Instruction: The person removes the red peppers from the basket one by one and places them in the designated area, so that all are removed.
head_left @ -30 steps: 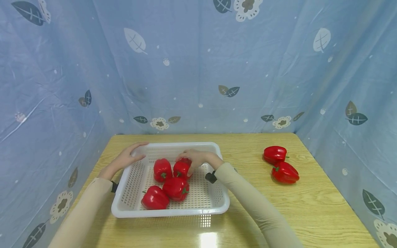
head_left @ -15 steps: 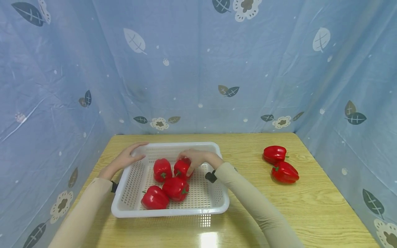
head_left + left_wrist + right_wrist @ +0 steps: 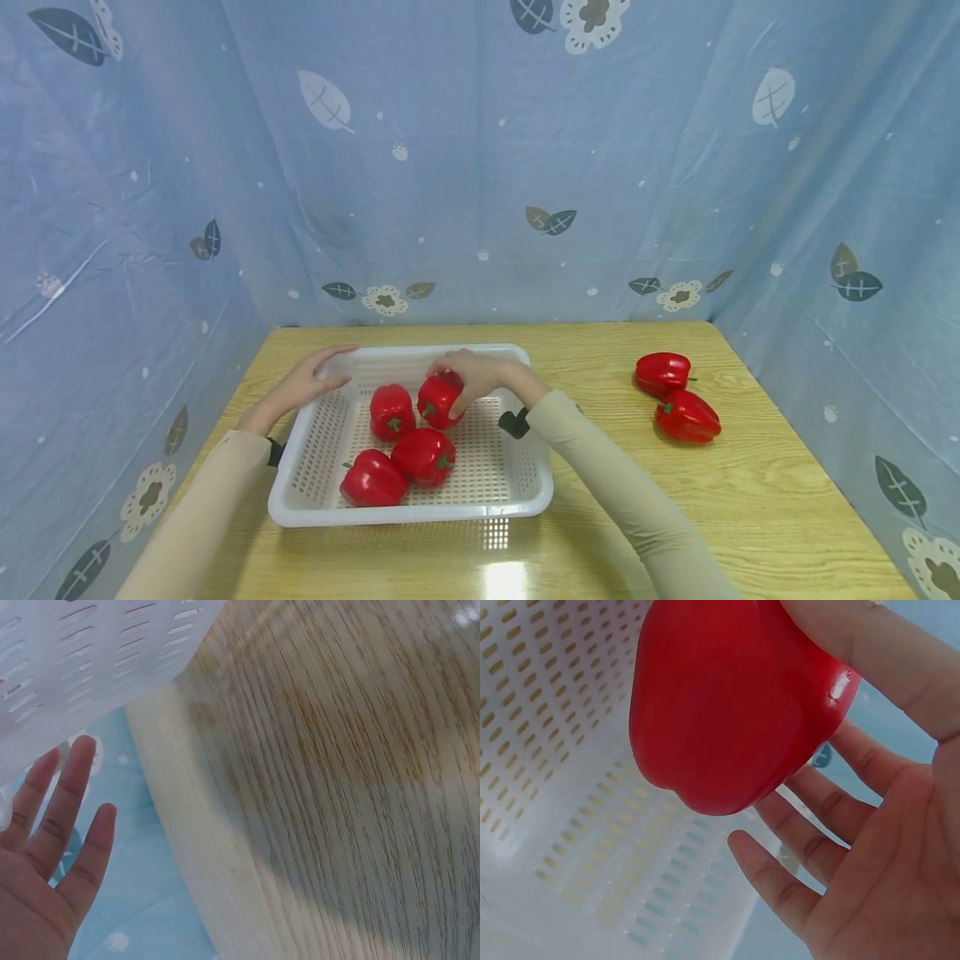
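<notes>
A white perforated plastic basket (image 3: 411, 515) stands on the table with several red bell peppers in it. My right hand (image 3: 480, 372) grips the back-right bell pepper (image 3: 437, 403) between thumb and fingers. In the right wrist view, this bell pepper (image 3: 727, 705) hangs above the basket floor, and the little finger stands off it. At the basket's back-left corner is my left hand (image 3: 303, 383), its fingers spread and fairly straight. The left wrist view shows the left hand (image 3: 45, 862) beside the basket's outer wall (image 3: 82, 667), with the thumb out of sight.
In the basket lie a back-left bell pepper (image 3: 392, 412), a middle one (image 3: 423, 457) and a front-left one (image 3: 373, 479). Two more bell peppers (image 3: 663, 373) touch each other on the table's (image 3: 600, 358) right side. A blue patterned curtain (image 3: 450, 167) surrounds the table.
My right hand has risen slightly, and the bell pepper in it has lifted and tilted a little, away from the middle one. The left hand and the basket have stayed in place.
</notes>
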The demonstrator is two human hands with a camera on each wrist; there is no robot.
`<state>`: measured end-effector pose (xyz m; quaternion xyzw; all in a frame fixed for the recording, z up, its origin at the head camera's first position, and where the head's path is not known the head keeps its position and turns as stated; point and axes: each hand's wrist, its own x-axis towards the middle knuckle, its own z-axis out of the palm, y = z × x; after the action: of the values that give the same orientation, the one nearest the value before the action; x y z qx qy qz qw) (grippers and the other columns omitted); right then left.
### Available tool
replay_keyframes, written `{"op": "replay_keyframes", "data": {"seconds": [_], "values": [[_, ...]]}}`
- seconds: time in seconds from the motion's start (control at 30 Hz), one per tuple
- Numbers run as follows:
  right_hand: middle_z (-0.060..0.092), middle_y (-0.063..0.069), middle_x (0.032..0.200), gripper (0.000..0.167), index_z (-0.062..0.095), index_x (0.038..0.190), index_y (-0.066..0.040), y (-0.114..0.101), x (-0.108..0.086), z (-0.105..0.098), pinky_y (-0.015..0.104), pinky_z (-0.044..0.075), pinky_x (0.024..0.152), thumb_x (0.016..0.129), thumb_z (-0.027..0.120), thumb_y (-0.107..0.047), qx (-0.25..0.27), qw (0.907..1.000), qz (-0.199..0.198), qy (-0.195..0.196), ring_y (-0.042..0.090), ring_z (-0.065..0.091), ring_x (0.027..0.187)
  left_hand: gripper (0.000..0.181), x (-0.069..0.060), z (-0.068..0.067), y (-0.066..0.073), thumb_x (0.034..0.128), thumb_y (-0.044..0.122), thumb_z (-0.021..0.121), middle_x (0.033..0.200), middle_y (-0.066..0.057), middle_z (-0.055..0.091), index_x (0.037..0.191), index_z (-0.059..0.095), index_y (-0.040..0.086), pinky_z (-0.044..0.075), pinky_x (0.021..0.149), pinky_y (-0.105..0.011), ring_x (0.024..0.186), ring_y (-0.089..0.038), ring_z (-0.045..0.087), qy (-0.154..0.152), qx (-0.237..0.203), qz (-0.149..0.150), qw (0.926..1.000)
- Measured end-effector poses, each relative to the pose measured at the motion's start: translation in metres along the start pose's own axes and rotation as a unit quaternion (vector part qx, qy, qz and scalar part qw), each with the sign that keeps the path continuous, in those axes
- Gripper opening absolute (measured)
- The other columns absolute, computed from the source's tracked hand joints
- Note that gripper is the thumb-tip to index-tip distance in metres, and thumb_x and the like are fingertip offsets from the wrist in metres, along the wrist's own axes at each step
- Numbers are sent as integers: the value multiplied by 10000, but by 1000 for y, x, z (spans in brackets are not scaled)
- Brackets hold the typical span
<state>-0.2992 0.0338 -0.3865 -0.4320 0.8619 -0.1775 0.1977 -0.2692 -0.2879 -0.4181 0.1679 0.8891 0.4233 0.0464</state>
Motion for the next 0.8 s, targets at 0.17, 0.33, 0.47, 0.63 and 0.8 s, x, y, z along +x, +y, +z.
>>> {"op": "replay_keyframes", "data": {"seconds": [0.17,0.33,0.47,0.63,0.8], "values": [[537,-19,1193,627,491,1281,-169,-2,-6,-6,282,456,916,732,789,-222,-115,9998,-52,130,136,469,1114,547,6,2,-21,890,167,622,1360,-225,399,1391,409,118,579,560,-354,918,-354,613,110,12,9,9999],[518,-3,1225,632,474,1293,-158,-2,-12,-12,276,475,901,744,776,-240,28,9994,-89,335,144,473,1128,540,10,3,-33,892,208,622,1380,-191,399,1390,418,169,581,594,-369,981,-368,588,195,141,7,9997],[516,-11,1226,628,458,1295,-158,-2,-18,-17,236,493,861,755,767,-237,223,9984,-75,505,131,482,1120,547,4,1,-14,896,202,615,1384,-227,384,1393,407,107,582,619,-382,1004,-397,568,120,195,-4,9997],[515,-10,1232,631,457,1298,-129,-1,-26,-24,224,492,868,757,768,-226,521,9958,-177,733,129,490,1115,546,6,2,-21,898,188,612,1386,-224,384,1397,402,117,581,596,-365,979,-382,585,112,165,21,9998],[497,13,1269,661,445,1320,-101,4,-34,-29,261,489,899,758,767,-232,642,9930,-297,950,155,480,1137,547,10,3,-35,893,219,620,1363,-208,400,1392,408,150,577,550,-349,901,-330,626,122,-3,30,9999]]}}
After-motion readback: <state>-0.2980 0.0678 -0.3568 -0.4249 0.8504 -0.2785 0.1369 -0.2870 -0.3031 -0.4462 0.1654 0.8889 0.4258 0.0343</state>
